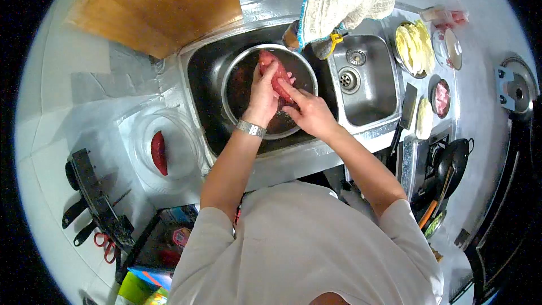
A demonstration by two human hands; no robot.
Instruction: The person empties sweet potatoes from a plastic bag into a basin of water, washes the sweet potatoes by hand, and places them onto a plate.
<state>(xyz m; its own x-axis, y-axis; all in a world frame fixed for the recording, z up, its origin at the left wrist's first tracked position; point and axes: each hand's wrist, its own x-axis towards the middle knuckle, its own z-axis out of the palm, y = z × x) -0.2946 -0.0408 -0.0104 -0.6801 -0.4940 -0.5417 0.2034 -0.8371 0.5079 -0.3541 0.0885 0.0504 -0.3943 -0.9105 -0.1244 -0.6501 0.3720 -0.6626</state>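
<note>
A red-skinned sweet potato [272,66] is held over a round metal basin [226,82] that stands in the large sink. My left hand [263,96], with a metal watch on its wrist, is wrapped round the sweet potato, its thumb along the near side. My right hand [310,113] grips the lower end, its fingers pressed against the skin. Dark water seems to lie in the basin below both hands. To the left, a second sweet potato [159,152] rests in a clear round bowl [195,152] on the counter.
A cloth-covered faucet [339,8] reaches over the sink divider. Beside the smaller sink [370,99] lies a cleaver [409,107], near cabbage leaves [414,48] and a bowl of meat [441,99]. A wok [456,164] sits at right; a knife rack [93,192] hangs at left.
</note>
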